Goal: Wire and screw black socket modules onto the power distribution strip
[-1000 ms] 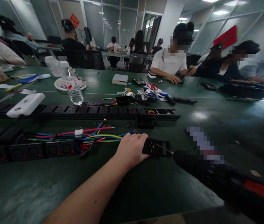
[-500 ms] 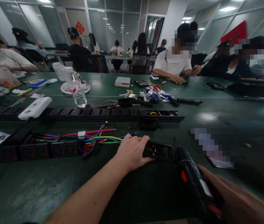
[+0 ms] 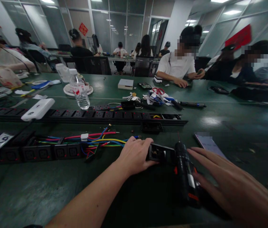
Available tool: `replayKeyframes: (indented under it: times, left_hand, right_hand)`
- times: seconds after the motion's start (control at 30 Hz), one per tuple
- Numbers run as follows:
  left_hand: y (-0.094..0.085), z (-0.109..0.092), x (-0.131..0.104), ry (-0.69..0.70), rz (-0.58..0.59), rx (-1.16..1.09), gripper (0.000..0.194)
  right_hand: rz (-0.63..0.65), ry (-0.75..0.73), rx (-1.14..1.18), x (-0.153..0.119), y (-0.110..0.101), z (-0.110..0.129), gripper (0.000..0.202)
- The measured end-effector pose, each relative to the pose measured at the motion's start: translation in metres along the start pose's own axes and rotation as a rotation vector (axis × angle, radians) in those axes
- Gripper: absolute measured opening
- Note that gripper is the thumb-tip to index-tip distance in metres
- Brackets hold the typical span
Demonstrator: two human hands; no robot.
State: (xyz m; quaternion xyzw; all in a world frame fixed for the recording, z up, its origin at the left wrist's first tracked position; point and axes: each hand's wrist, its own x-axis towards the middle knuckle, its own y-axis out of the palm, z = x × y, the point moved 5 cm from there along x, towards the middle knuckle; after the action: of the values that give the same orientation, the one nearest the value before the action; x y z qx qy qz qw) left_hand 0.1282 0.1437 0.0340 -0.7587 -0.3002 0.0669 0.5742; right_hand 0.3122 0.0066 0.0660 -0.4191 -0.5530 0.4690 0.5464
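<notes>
My left hand [image 3: 136,155] grips the left end of a small black housing [image 3: 161,152] with metal parts inside, just above the green table. Beside its right end is a black and orange power screwdriver [image 3: 186,174], its thin bit pointing away from me. My right hand [image 3: 219,177] is at the tool's right side, fingers stretched out and slightly blurred. Left of my left hand, loose red, blue and yellow wires [image 3: 107,141] come out of an opened black socket strip [image 3: 43,153].
A longer black socket strip [image 3: 100,115] crosses the table beyond, with a white device [image 3: 38,109] on it. Further back are a water bottle [image 3: 79,91], a cable pile with red scissors [image 3: 158,95] and a pen-like tool [image 3: 192,104]. A phone [image 3: 209,145] lies right. People sit opposite.
The power screwdriver has shifted left to the housing's right end and points more straight ahead. My right hand has moved left and up, its fingers now extended. The left hand keeps its hold.
</notes>
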Motion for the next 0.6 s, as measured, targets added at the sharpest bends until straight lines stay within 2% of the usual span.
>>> replayKeyframes:
  times: [0.07,0.13,0.17,0.23,0.33,0.5,0.6]
  left_hand:
    - [0.000,0.000,-0.001,0.002,-0.004,-0.007,0.057]
    - [0.000,0.000,-0.002,0.006,-0.006,-0.020,0.059]
    - [0.000,0.000,-0.003,0.010,-0.005,-0.030,0.061]
    - [-0.001,0.001,-0.005,0.024,0.005,-0.051,0.065]
    - [-0.004,0.002,-0.008,0.052,0.016,-0.072,0.071]
    - [-0.010,0.003,-0.010,0.040,-0.020,-0.092,0.073]
    - [-0.010,0.000,-0.010,0.051,-0.011,-0.092,0.060]
  right_hand:
    - [-0.009,-0.088,0.022,0.027,0.000,0.026,0.077]
    - [0.173,-0.117,0.147,0.051,0.018,0.046,0.099]
    - [0.197,-0.123,0.166,0.062,0.025,0.053,0.100]
    - [0.242,-0.141,0.209,0.077,0.037,0.059,0.094]
    - [0.258,-0.148,0.234,0.088,0.043,0.059,0.078]
    - [0.241,-0.107,0.194,0.089,0.029,0.051,0.058]
    - [0.275,-0.112,0.152,0.089,0.019,0.052,0.053]
